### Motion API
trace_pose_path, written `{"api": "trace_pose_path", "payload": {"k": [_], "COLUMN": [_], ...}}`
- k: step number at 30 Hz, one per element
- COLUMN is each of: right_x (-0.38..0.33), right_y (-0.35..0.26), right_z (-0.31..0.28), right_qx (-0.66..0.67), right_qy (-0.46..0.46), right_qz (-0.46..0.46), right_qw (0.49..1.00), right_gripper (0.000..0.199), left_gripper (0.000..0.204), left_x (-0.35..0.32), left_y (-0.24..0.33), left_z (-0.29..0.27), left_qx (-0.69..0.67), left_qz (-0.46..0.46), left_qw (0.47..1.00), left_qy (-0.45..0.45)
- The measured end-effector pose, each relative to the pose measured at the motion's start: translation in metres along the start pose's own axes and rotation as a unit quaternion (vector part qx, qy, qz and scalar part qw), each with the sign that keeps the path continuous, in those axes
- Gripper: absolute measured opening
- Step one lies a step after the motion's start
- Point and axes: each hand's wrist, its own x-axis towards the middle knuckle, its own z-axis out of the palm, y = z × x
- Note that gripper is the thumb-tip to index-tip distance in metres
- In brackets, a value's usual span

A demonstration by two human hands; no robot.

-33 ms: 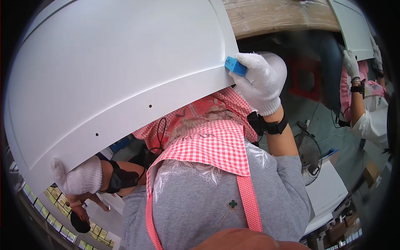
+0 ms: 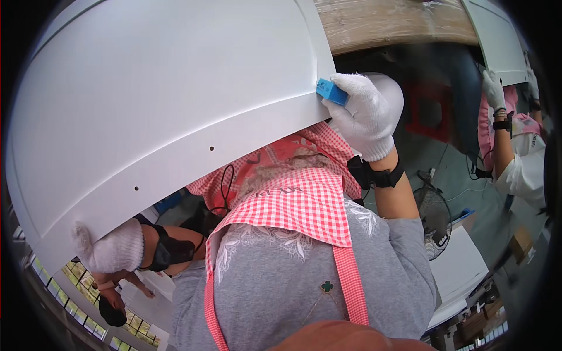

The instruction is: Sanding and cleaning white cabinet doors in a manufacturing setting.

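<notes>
panel (image 2: 175,88) is plain white, gloves (image 2: 366,120) are white too, and the block (image 2: 332,92) is bright blue with dark print on it. apron (image 2: 295,202) is red-and-white gingham over a heathery grey shirt (image 2: 263,292) with white leafy patterns, pendant (image 2: 327,286) is dark green, wristbands (image 2: 387,177) are black

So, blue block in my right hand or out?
In: the gloved right hand pinches the blue block, whose end sticks out over the white panel.

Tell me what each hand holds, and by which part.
Right hand: the blue block, by its right end. Left hand: apparently the white panel, by its lower-left edge.
</notes>
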Motion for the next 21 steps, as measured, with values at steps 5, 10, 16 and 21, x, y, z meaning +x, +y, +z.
{"api": "trace_pose_path", "payload": {"k": [5,10,16,21], "right_x": [0.003,0.015,0.016,0.038], "right_y": [-0.007,-0.001,-0.010,-0.002], "right_z": [-0.001,0.000,-0.003,0.005], "right_qx": [0.028,-0.048,-0.005,-0.096], "right_qy": [0.005,-0.012,-0.028,-0.024], "right_qz": [0.022,0.010,-0.030,0.029], "right_qw": [0.999,0.999,0.999,0.995], "right_gripper": [0.038,0.037,0.037,0.036], "left_gripper": [0.062,0.070,0.063,0.060], "left_x": [0.005,0.020,0.020,0.012], "left_y": [0.004,0.013,0.042,0.005], "left_z": [-0.025,-0.056,-0.051,-0.056], "left_qx": [0.028,0.162,0.199,0.059], "left_qz": [-0.006,-0.022,-0.251,-0.058], "left_qw": [1.000,0.985,0.947,0.996], "left_qy": [0.007,0.046,0.033,0.023]}}
